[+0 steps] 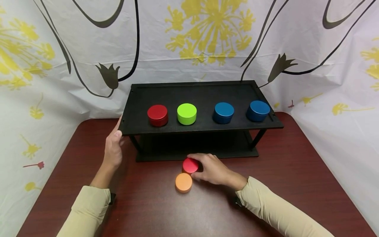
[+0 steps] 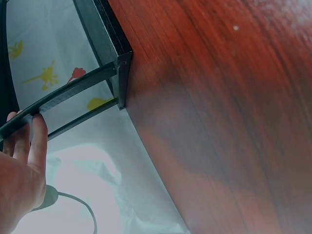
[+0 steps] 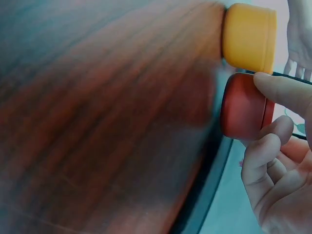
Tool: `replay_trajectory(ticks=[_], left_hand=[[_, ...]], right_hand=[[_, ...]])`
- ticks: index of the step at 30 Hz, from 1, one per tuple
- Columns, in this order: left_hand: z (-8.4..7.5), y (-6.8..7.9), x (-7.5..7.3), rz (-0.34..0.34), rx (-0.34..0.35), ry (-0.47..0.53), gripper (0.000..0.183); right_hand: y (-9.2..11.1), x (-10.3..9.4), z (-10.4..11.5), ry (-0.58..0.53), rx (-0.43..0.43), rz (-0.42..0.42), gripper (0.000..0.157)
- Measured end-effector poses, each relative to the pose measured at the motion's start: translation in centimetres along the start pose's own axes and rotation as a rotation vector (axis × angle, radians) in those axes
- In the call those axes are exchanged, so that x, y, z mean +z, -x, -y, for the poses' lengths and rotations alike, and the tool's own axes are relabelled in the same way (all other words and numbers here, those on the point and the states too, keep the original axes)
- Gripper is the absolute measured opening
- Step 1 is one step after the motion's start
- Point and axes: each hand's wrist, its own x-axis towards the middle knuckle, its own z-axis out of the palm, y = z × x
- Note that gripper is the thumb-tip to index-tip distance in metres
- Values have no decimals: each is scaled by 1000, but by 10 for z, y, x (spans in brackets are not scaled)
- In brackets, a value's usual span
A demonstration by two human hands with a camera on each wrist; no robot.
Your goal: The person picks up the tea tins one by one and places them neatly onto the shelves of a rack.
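Pinching the front red tin (image 1: 190, 165) with the right hand (image 1: 212, 169), near the lower front edge of the shelf (image 1: 204, 95), seems the current step; left hand (image 1: 113, 148) grips its left corner. Lifting it'd probably mean dodging the orange tin (image 1: 184, 182).

Left sleeve (image 1: 84, 212), on the near side of the black stand (image 1: 189, 93) and toward its left end: long, plain, pale beige cloth, finished at the wrist with a broad cuff (image 1: 91, 196); creases cross the fabric behind it. A small black piece (image 1: 112, 198) projects from under the cuff, on the side toward the stand's middle; its details are too small to make out. Right sleeve (image 1: 278, 207), nearer the stand's right end: matching beige cloth, lightly wrinkled along its length. A dark piece (image 1: 238, 202) shows at its wrist edge, on the side away from the stand. Left hand (image 1: 113, 149) and right hand (image 1: 212, 169): bare.
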Motion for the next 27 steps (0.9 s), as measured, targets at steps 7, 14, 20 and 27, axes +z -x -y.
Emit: replay_trajectory(ticks=[7, 14, 20, 27], left_hand=[[-1, 0, 1, -7, -5, 21, 51], [-2, 1, 0, -19, -18, -24, 51], [-2, 2, 1, -26, -18, -8, 51], [-2, 1, 1, -23, -17, -6, 51]], right_hand=[[0, -12, 8, -1, -20, -40, 63], [1, -21, 21, -16, -46, -35, 65], [-1, -26, 35, -28, -86, -25, 65], [-3, -36, 50, -14, -152, -29, 64]])
